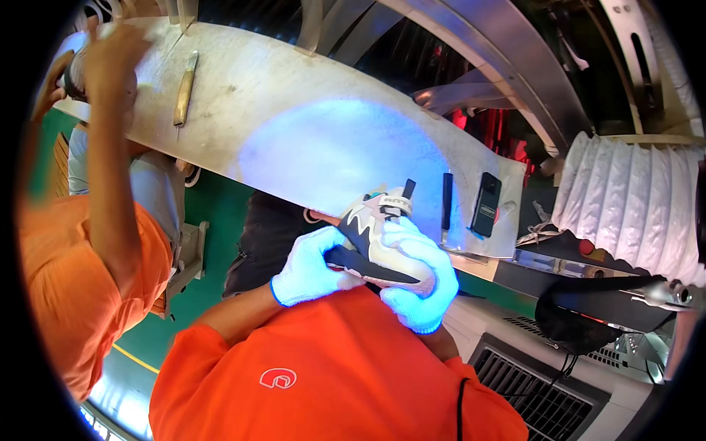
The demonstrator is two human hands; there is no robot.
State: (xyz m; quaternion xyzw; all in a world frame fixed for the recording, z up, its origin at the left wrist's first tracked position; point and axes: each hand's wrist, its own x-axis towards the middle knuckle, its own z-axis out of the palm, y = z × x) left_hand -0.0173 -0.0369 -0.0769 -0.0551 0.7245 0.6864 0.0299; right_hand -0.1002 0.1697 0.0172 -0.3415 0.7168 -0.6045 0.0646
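A person's gloved left hand [310, 269] and right hand [426, 283] grip a black-and-white shoe [365, 234] near the brightly lit counter [316, 154].

black phone [486, 205] on worktable [309, 151] | knife [182, 99], worktable left | white pleated hose [625, 202], right

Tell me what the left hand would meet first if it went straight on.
The shoe, which the left hand touches; beyond it, probably the right hand, though depth is unclear.
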